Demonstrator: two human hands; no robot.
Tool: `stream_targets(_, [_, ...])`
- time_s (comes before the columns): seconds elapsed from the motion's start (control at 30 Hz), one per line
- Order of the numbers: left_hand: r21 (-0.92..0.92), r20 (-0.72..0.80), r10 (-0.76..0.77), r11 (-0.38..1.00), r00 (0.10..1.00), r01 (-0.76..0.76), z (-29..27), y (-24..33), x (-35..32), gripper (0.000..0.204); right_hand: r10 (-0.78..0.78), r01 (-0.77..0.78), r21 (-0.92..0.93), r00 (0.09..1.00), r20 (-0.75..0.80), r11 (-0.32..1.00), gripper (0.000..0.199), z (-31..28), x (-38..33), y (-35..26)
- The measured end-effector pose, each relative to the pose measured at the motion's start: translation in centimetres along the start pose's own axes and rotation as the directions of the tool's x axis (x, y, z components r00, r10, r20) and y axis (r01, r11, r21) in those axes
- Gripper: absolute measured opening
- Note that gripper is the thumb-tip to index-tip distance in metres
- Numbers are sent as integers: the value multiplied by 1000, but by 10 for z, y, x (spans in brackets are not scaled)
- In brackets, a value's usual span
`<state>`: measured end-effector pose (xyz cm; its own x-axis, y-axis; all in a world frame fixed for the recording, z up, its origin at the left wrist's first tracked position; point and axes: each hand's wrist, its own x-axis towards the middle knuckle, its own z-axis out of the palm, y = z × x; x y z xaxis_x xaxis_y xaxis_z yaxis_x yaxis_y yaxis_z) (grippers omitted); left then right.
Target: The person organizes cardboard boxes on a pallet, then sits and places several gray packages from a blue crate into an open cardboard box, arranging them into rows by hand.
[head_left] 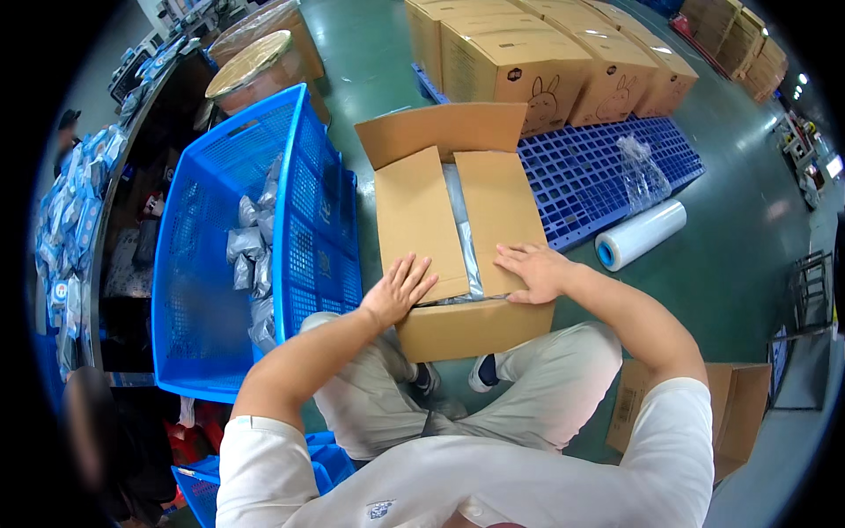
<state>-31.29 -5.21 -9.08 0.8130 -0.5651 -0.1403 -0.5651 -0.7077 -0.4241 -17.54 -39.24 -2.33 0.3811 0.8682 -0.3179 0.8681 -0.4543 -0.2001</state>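
1. Both hands are flat and spread, nothing pinched. The left hand (398, 290) presses palm-down on the near end of the left flap (418, 220), fingers fanned out. The right hand (532, 271) does the same on the near end of the right flap (498, 216).

2. The thing under them is a brown cardboard box (475, 327) sitting on the green floor (731, 264) right in front of the person's knees, just beside the blue crate. The two side flaps are folded down but don't quite meet; the far flap (444, 130) sticks up, open.

3. In the gap between the flaps you can see silvery-grey plastic (464, 233), so the box looks full of bagged stuff. Can't tell exactly what's in the bags.

4. Handling guess: corrugated board is stiff enough but the flaps spring back, so flat palms near the seam are the way to hold them. A full box is probably heavy-ish; I'd lift it by the bottom edges, not the flaps.

5. Left of the box is the big blue crate (308, 176), mesh walls, with more grey plastic packets (251, 255) piled along its right wall.

6. Beyond the box there's a blue pallet (607, 167) carrying a row of closed cartons (528, 70), a loose clear bag, and a roll of stretch film (641, 234) lying on the floor at its near edge.

7. Another open carton (739, 405) sits at the person's right.
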Motion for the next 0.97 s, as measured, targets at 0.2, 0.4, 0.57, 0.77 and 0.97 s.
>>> stream_targets(0.2, [-246, 17, 293, 928, 956, -280, -36, -40, 1, 102, 121, -123, 176, 992, 20, 977, 75, 6, 6, 6])
stream_targets(0.4, [-315, 43, 378, 884, 925, -346, -43, -53, 2, 99, 218, -265, 297, 959, 182, 917, 75, -40, 7, -8])
stream_targets(0.57, [-370, -3, 382, 858, 924, -356, -51, -60, 4, 94, 247, -278, 320, 960, 135, 906, 73, -19, 11, 6])
stream_targets(0.77, [-766, -246, 255, 541, 935, -349, -33, -61, 0, 62, 170, -285, 517, 951, 259, 807, 86, -32, 23, 29])
stream_targets(0.97, [-880, 386, -6, -301, 922, 367, -21, -72, 3, 46, 218, -337, 528, 936, 276, 780, 107, -114, 19, 28])
